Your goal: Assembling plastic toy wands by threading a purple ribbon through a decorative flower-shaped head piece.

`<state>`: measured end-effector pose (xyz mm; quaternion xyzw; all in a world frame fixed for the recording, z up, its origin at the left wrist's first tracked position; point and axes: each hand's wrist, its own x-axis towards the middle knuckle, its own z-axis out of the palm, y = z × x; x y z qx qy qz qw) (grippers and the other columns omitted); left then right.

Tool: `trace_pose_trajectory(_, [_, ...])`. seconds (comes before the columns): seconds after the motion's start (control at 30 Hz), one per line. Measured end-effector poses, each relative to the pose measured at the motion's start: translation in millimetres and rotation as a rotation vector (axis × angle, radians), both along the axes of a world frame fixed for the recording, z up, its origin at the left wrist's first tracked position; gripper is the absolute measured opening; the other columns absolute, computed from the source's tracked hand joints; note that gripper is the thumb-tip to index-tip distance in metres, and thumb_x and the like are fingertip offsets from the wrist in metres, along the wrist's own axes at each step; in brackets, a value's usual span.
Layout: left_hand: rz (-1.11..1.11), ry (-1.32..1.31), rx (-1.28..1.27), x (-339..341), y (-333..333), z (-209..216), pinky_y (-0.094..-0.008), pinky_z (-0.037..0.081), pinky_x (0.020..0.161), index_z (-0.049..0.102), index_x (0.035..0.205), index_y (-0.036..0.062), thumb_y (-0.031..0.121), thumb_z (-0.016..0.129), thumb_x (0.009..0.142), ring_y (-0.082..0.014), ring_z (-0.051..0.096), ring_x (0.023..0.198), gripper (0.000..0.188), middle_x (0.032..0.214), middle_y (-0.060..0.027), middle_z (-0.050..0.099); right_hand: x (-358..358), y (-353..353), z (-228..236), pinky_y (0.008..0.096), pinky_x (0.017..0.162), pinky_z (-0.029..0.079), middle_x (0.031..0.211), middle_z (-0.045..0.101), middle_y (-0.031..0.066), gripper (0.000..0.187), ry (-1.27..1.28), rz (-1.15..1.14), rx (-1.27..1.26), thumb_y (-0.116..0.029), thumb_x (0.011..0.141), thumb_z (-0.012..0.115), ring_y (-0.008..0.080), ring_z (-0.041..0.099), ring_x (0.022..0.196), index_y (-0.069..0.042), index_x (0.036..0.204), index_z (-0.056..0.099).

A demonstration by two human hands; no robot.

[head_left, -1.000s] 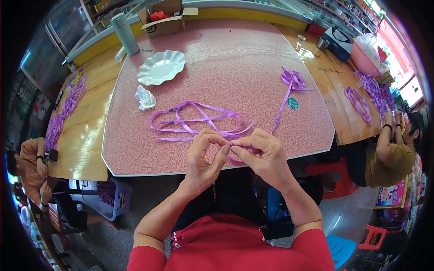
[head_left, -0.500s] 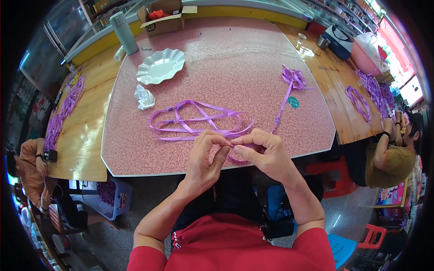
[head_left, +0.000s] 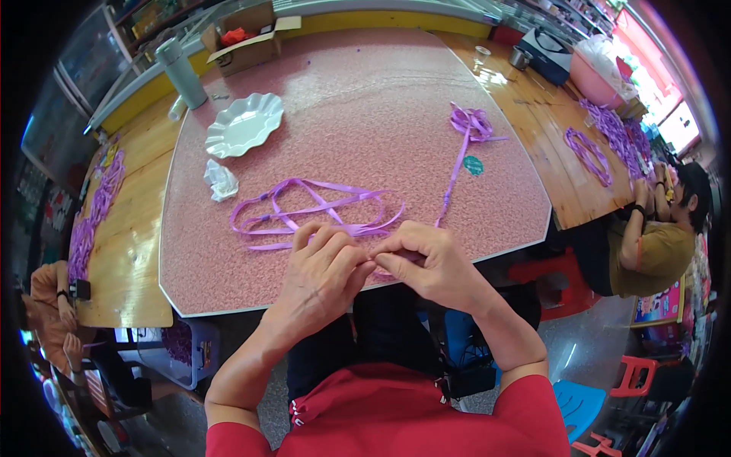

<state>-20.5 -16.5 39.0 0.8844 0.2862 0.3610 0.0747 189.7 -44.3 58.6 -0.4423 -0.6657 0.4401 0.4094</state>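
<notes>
At the near edge of the pink speckled table, my left hand (head_left: 324, 273) and my right hand (head_left: 438, 268) meet fingertip to fingertip. Both are closed in a pinch on a purple ribbon, which is mostly hidden by the fingers; bits of purple show beneath my right hand. Just beyond my left hand lies a looped purple ribbon (head_left: 327, 185) with small darker knots. To the right, a bunched purple ribbon (head_left: 472, 126) sends a knotted strand down toward my right hand. Whether that strand joins the held piece I cannot tell.
A scalloped white plate (head_left: 245, 126), crumpled tissue (head_left: 221, 181), green-grey flask (head_left: 181, 75) and open cardboard box (head_left: 245, 47) stand farther back. More purple ribbons (head_left: 99, 206) lie on the left wooden table. People sit at both sides, near a red stool (head_left: 560, 286).
My left hand has turned over, its back now showing and its fingers closed against my right fingertips. The whole view has shifted slightly, moving the table things left.
</notes>
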Motion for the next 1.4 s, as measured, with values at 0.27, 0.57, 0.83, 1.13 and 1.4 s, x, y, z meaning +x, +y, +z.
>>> trace_pose_trajectory(0.27, [-0.367, 0.176, -0.303, -29.6, 5.1, 5.9, -0.0392, 0.044, 0.077, 0.057, 0.085, 0.0057, 0.006, 0.072, 0.082, -0.0282, 0.061, 0.081, 0.015, 0.084, -0.0093, 0.06, 5.3, -2.9, -7.2, 0.0382, 0.065, 0.048, 0.081, 0.061, 0.0114, 0.01, -0.184, 0.281, 0.263, -0.009, 0.088, 0.073, 0.0291, 0.063, 0.073, -0.002, 0.093, 0.07])
trace_pose_trajectory(0.57, [-0.239, -0.28, -0.876, -70.5, 8.8, -13.1, -0.0363, 0.049, 0.085, 0.062, 0.095, 0.0013, 0.011, 0.064, 0.093, -0.0219, 0.063, 0.096, 0.01, 0.101, -0.0101, 0.066, 32.5, -6.2, -0.6, 0.0269, 0.06, 0.041, 0.078, 0.059, 0.0024, 0.006, 0.028, -0.036, 0.182, -0.006, 0.089, 0.075, 0.0115, 0.056, 0.07, -0.002, 0.091, 0.071])
trace_pose_trajectory(0.83, [-0.324, -0.331, -0.611, 24.4, 10.4, 11.3, -0.0386, 0.044, 0.104, 0.057, 0.122, 0.0007, -0.005, 0.059, 0.09, -0.0253, 0.059, 0.118, 0.032, 0.119, -0.0124, 0.063, 19.4, -12.8, 0.2, 0.0216, 0.062, 0.039, 0.083, 0.057, -0.0027, 0.01, 0.257, -0.128, 0.037, -0.011, 0.096, 0.07, 0.0046, 0.052, 0.073, -0.002, 0.096, 0.069])
trace_pose_trajectory(1.13, [-0.231, -0.279, -0.598, 27.3, 3.1, 7.4, -0.0329, 0.048, 0.089, 0.059, 0.111, 0.0011, 0.013, 0.061, 0.1, -0.0173, 0.062, 0.097, 0.016, 0.1, -0.0077, 0.065, 32.5, -14.6, -2.5, 0.0222, 0.059, 0.039, 0.083, 0.057, -0.0009, 0.011, 0.134, -0.166, 0.142, -0.011, 0.095, 0.072, 0.0052, 0.05, 0.069, -0.001, 0.094, 0.07])
trace_pose_trajectory(1.4, [-0.34, -0.122, -0.571, 14.1, 9.8, 5.1, -0.034, 0.047, 0.071, 0.061, 0.092, 0.0033, 0.025, 0.06, 0.102, -0.0184, 0.06, 0.078, 0.024, 0.088, -0.0052, 0.065, 35.1, -10.4, -9.7, 0.026, 0.056, 0.041, 0.076, 0.059, 0.0043, 0.011, -0.069, -0.114, 0.391, -0.005, 0.088, 0.077, 0.0117, 0.054, 0.064, -0.001, 0.087, 0.067])
